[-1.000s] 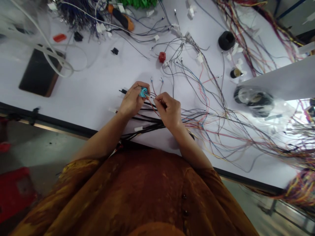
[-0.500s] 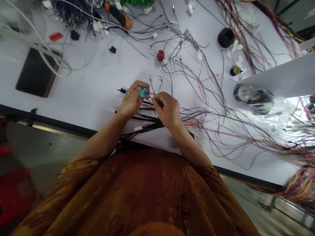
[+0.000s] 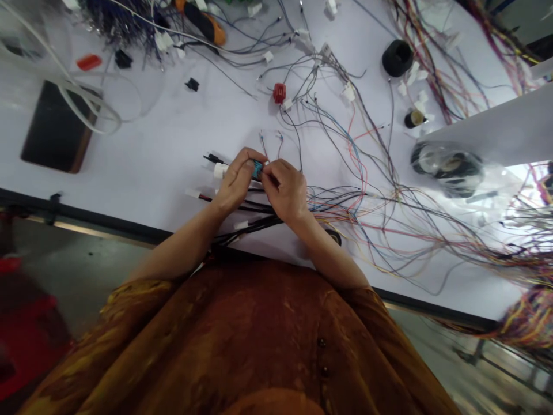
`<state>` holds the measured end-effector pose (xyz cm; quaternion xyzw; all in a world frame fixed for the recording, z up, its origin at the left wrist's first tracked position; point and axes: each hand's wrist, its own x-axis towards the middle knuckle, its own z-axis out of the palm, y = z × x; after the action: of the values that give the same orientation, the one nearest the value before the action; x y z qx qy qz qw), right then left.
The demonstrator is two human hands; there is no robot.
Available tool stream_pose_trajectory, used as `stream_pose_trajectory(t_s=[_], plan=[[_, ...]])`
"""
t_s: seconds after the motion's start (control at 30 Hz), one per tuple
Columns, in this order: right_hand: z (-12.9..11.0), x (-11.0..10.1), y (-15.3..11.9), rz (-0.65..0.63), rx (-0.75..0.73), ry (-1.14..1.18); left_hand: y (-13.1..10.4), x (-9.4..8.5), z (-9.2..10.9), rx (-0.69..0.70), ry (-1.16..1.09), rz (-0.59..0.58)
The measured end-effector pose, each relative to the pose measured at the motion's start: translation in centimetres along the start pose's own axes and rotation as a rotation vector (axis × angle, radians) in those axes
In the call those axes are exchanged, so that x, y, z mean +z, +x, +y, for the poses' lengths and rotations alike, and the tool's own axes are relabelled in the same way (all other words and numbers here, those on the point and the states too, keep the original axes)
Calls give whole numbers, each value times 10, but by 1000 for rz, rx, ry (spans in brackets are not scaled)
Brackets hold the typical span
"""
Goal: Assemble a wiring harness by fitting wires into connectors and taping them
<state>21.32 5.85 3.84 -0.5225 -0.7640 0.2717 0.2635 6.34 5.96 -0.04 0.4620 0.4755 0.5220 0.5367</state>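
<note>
A small blue connector (image 3: 257,169) is pinched between the thumb and fingers of my left hand (image 3: 235,181). Right beside it, my right hand (image 3: 285,189) has its thumb and fingertips pressed together at the connector's face; whatever they grip is too small to make out. Two thin wires with blue tips (image 3: 280,137) stick up just beyond the hands. Under and between the hands run black sleeved cables (image 3: 259,222). A white connector (image 3: 220,170) and a black plug (image 3: 212,158) lie left of my left hand.
Loose wires (image 3: 367,199) spread across the right of the white table (image 3: 151,144). A red connector (image 3: 279,93), black tape roll (image 3: 397,57) and orange-black tool (image 3: 203,22) lie farther back. At the left is a dark phone-like slab (image 3: 58,129).
My right hand has moved slightly left, closing the gap to the blue connector, which now shows less of its wire face. A white connector has come into view beside my left hand.
</note>
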Motion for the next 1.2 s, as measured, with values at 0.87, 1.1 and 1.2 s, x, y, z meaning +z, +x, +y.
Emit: stream_pose_trajectory(t_s=[0.87, 1.1, 1.2], plan=[[92, -70, -25, -109, 13, 89, 29, -17, -11, -299, -527, 35], [69, -47, -9, -325, -70, -379, 30, -22, -21, -267, -432, -70], [65, -47, -1, -358, -114, -498, 29, -22, -22, -260, -438, -51]])
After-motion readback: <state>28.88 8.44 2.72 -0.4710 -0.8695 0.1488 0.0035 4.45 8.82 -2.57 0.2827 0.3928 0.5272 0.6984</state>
